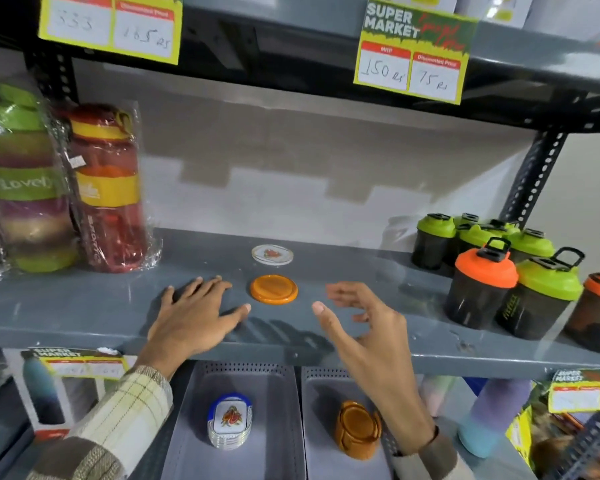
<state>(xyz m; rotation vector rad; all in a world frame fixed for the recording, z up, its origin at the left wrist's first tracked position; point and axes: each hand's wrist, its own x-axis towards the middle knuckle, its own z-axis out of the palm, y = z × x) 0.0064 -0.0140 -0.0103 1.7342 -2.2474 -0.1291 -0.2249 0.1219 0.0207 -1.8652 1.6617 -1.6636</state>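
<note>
Orange round plastic disc (pixel 273 288) lies on grey metal shelf (pixel 84 306), between both hands | left hand (pixel 198 311) at its 8 o'clock, flat on shelf, holds nothing | right hand (pixel 357 317) at 4 o'clock, fingers loose, empty

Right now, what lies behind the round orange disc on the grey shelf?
A round clear disc with a red print lies flat behind the orange disc, apart from it. Their undersides are hidden.

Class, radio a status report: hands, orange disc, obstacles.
Left hand flat on shelf, right hand open, hovering. Orange disc lies between, untouched. Clear disc behind; nothing blocking.
</note>
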